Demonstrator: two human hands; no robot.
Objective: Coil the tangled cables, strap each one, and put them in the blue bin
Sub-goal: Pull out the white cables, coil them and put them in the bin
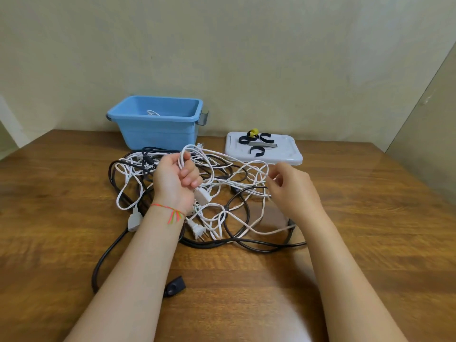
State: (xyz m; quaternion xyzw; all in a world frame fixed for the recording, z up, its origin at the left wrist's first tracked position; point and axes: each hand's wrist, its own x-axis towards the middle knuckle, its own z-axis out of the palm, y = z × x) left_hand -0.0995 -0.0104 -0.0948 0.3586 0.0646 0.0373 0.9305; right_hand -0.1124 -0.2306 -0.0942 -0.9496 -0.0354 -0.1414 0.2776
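Above the tangled cables (197, 193) on the table (370, 218), in front of the blue bin (158, 127), white loops (183, 156) are gripped in the curled left hand (176, 180), while a white strand (265, 172) is pinched by the right hand (293, 188).

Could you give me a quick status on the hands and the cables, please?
Left hand grips white cable loops. Right hand pinches a white strand. Black cables tangled through the pile. Blue bin behind, straps on the lid.

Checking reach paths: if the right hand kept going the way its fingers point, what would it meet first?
The right hand points up-left; beyond the white cable it pinches, likely more of the tangle, though depth is unclear.
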